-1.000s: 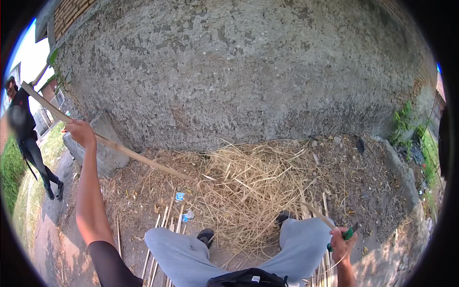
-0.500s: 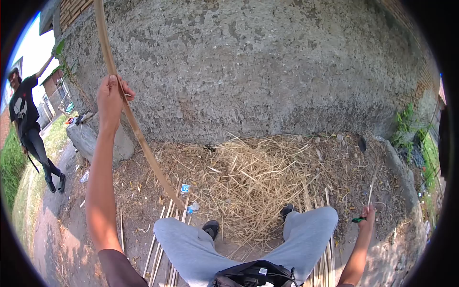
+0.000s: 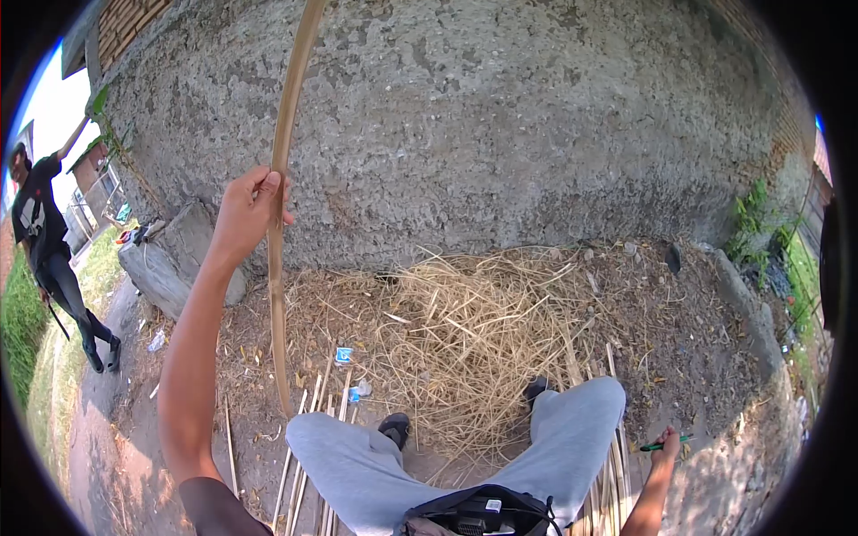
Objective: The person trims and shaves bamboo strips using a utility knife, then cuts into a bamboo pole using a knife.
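A long, flat, tan bamboo strip (image 3: 278, 330) stands nearly upright at the left, its upper part bowing rightward out of view at the top. My left hand (image 3: 252, 214) is closed around its middle, in front of the wall. The strip's lower end comes down close to my left knee. Low at the right, my right hand (image 3: 663, 444) is closed on a slim green-handled tool (image 3: 652, 448); its exact kind is too small to tell. More narrow bamboo strips (image 3: 295, 487) lie on the ground by my left leg, and others (image 3: 617, 482) by my right leg.
A heap of straw-like shavings (image 3: 483, 330) covers the ground before my feet, against a rough grey wall (image 3: 500, 134). Blue-and-white wrappers (image 3: 344, 355) lie left of it. A stone block (image 3: 165, 272) and a standing person (image 3: 49, 241) are at the left.
My left hand has moved right and slightly down with the bamboo strip, which has swung from slanted to nearly upright. My right hand has shifted left and down, turning the green-handled tool.
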Available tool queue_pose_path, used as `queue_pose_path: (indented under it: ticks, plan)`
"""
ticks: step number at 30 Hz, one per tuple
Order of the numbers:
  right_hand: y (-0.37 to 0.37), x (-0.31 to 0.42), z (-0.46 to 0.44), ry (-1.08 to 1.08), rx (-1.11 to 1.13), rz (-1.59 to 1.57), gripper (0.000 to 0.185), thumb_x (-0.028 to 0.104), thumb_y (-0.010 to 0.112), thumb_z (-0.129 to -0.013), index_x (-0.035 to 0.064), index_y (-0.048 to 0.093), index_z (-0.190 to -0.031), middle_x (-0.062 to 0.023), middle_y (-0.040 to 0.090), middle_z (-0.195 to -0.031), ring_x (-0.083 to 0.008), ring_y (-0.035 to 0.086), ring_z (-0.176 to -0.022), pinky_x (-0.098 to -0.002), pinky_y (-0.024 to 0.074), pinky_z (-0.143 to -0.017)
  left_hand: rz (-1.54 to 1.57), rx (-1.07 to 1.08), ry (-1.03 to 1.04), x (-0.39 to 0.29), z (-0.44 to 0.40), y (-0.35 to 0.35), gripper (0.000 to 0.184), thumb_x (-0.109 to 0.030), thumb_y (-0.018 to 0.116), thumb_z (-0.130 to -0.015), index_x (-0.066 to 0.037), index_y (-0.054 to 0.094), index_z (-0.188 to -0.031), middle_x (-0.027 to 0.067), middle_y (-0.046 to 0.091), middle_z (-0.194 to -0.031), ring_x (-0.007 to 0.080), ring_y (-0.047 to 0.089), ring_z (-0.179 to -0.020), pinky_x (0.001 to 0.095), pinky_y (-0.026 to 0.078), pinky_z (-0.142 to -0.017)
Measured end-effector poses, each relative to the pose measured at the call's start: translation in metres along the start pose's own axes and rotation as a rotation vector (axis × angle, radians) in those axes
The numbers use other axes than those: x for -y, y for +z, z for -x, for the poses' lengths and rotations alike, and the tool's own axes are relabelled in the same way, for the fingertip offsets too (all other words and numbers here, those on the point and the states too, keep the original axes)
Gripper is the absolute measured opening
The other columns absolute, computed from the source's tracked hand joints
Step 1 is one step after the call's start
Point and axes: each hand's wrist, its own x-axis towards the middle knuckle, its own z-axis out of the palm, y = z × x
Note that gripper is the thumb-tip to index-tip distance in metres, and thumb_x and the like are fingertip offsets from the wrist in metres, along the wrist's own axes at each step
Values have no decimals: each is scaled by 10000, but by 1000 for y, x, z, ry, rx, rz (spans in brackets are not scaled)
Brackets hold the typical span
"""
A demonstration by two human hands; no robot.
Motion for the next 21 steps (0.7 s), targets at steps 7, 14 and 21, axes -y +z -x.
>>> queue_pose_path:
  ticks: [7, 14, 21]
  plan:
    - [89, 144, 123, -443, -7, 1169, 158, 161, 701, -874, 27, 619, -852, 9, 540, -615, -93, 481, -471, -263, 384, -434, -91, -143, -16, 14, 28, -14, 323, -264, 435, -1065, 5, 572, -949, 29, 565, -732, 125, 642, -610, 282, 508, -536]
    - [222, 126, 135, -457, 523, 1185, 153, 156, 677, -892, 7, 652, -865, 32, 503, -583, -73, 475, -496, -280, 364, -455, -401, -103, 137, 22, 44, -1, 283, -245, 470, -1051, -5, 556, -928, 59, 534, -702, 159, 582, -586, 308, 485, -556]
    - [489, 137, 243, -769, 1018, 788, 313, 149, 656, -925, -8, 606, -1191, 1, 539, -711, -70, 434, -579, -287, 367, -541, -681, -142, 408, 1, 58, 17, 113, -104, 541, -983, -18, 536, -909, 164, 532, -792, 399, 546, -658, 421, 436, -582]
